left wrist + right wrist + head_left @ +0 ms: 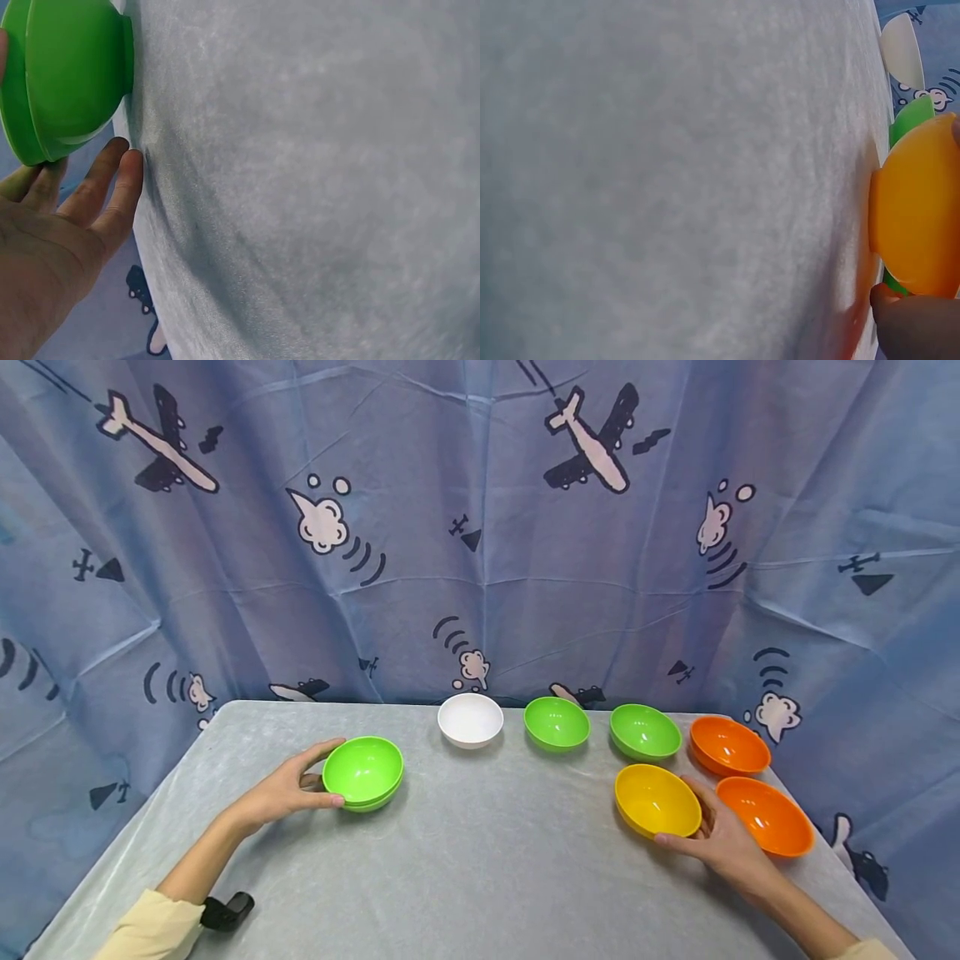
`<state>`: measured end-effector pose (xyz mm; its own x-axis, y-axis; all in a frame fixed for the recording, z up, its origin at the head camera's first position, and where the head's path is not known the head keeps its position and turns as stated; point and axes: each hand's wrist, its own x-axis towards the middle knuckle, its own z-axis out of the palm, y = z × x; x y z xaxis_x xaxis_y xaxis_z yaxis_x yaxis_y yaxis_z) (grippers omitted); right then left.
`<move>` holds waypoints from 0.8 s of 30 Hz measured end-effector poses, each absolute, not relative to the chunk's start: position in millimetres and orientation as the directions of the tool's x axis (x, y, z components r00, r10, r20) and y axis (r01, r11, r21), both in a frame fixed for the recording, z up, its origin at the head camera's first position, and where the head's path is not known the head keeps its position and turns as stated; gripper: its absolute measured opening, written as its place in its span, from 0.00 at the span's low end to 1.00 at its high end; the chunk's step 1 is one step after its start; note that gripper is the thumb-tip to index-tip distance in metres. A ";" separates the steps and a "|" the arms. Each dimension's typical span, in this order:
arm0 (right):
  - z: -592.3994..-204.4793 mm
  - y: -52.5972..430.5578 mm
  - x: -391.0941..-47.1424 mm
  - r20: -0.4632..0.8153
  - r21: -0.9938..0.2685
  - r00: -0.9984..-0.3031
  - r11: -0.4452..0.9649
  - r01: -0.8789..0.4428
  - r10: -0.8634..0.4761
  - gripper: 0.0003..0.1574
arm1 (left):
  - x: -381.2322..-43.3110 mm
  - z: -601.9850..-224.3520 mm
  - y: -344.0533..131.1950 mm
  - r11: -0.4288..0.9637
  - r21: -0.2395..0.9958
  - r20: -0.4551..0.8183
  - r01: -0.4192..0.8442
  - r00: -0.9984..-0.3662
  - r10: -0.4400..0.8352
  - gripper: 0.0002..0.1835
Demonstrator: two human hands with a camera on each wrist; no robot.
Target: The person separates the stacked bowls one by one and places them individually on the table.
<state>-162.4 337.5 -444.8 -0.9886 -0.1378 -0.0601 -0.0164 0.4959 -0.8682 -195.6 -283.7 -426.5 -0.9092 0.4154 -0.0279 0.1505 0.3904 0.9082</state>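
Two nested green bowls are at the left of the table, with the left hand at their left side. Its thumb lies at the near rim and the index finger at the far rim. In the left wrist view, the green bowls have their base at the cloth, and the lower fingers are spread below the rim. On the right, the right hand holds a yellow bowl by its right side, thumb in front. The yellow bowl also shows in the right wrist view; most of the hand is out of frame there.
Along the back edge stand a white bowl, a green bowl and another green bowl. Two orange bowls, one farther back and one nearer, sit right of the yellow one. A patterned curtain hangs behind the cloth-covered table.
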 end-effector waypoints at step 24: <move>-420.0 330.3 -175.5 0.063 -0.759 -0.986 0.634 -0.150 -0.158 0.59 | -195.5 -427.2 -284.8 0.391 0.906 -0.015 0.165 -0.908 0.419 0.51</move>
<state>-175.5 330.3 -420.0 -0.9855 -0.1575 0.0630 -0.1498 0.6337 -0.7589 -195.5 -284.8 -427.2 -0.9079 0.4190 -0.0153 0.1651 0.3908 0.9055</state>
